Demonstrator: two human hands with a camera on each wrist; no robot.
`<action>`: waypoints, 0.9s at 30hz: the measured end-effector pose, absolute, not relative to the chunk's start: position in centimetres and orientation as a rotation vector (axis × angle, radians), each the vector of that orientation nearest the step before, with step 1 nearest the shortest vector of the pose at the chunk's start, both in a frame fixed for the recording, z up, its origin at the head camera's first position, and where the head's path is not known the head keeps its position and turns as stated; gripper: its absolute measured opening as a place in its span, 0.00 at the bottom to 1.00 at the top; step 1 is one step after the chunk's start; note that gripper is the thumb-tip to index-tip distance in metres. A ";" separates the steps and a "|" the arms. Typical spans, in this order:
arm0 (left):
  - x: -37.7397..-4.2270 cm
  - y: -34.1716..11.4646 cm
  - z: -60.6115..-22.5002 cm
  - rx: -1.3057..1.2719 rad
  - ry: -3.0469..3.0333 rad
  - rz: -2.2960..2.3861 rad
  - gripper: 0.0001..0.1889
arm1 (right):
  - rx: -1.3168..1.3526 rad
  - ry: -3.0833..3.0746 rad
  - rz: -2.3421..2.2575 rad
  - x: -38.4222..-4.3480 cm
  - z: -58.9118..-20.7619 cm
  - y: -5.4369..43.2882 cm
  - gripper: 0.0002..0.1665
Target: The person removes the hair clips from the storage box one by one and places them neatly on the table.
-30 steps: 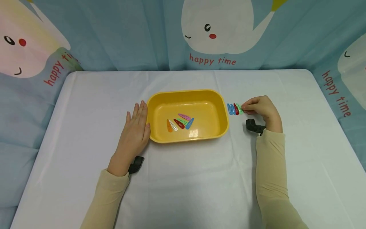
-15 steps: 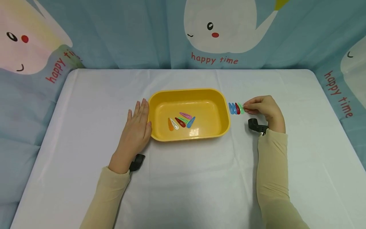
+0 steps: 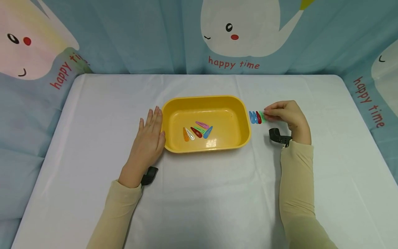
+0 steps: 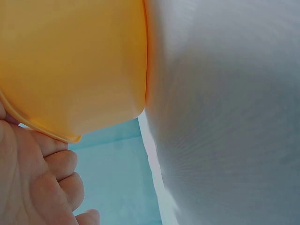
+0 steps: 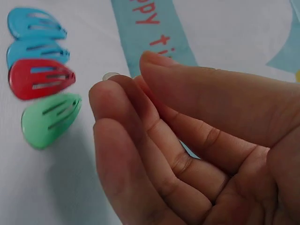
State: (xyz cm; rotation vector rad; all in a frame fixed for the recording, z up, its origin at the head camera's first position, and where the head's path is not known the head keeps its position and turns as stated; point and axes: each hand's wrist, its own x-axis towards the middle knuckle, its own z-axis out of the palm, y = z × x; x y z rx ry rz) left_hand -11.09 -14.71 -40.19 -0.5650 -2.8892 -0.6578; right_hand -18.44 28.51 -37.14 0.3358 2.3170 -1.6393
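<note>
A row of snap hair clips lies right of the yellow tray (image 3: 174, 150): two blue clips (image 5: 35, 22), a red clip (image 5: 40, 79) and a green clip (image 5: 49, 119). My right hand (image 3: 287, 116) hovers just beside the green clip, fingers loosely bent. In the right wrist view its thumb stands off from the fingers and nothing shows between them. My left hand (image 3: 146, 143) rests with straight fingers along the tray's left side, and the left wrist view shows those fingers at its rim (image 4: 51, 134).
Inside the tray lie several more clips: an orange clip (image 3: 185, 134), a white clip (image 3: 190, 134), a red one, a green one, a pink clip (image 3: 202, 125) and a blue clip (image 3: 208, 132). White cloth covers the table (image 3: 217, 193); a blue printed curtain (image 3: 155, 38) hangs behind.
My right hand has risen slightly off the green clip, which stays in the row. My left hand keeps its place on the tray. The head view has shifted a little.
</note>
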 end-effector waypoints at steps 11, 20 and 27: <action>-11.1 -14.9 -40.0 -0.561 -2.885 -0.664 0.30 | 0.252 2.408 -1.630 -18.1 -35.7 27.2 0.03; -11.1 -14.9 -39.8 -0.556 -2.888 -0.669 0.30 | 0.146 2.440 -1.652 -17.7 -34.5 26.0 0.04; -11.1 -14.8 -39.8 -0.569 -2.908 -0.674 0.30 | 0.101 2.459 -1.636 -16.9 -33.6 25.0 0.07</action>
